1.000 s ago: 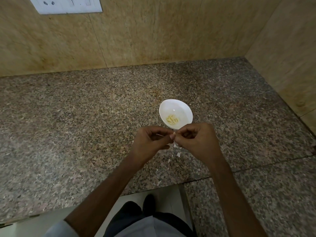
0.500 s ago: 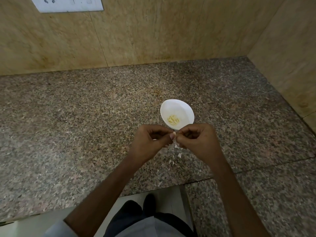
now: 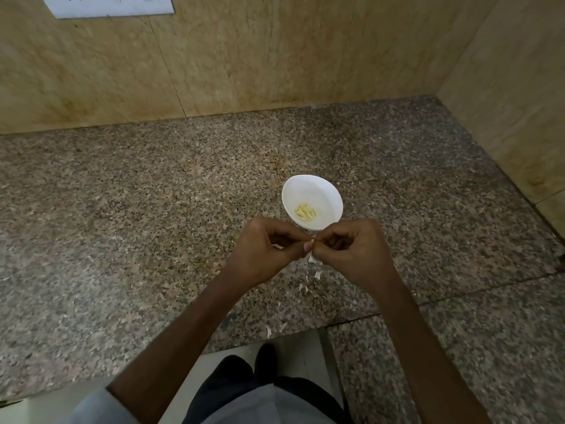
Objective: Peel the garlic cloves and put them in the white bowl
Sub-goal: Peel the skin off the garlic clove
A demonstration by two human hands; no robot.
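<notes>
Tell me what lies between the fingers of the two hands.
A small pale piece, probably a garlic clove, pinched from both sides by the left hand and the right hand, close to the white bowl; the head view shows it.

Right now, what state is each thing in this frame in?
left hand: fingers curled, pinching the garlic clove
right hand: fingers curled, pinching the same clove
garlic clove: held between both hands, mostly hidden
white bowl: upright on the counter
peeled cloves: lying in the bowl
peel scraps: loose on the counter
</notes>
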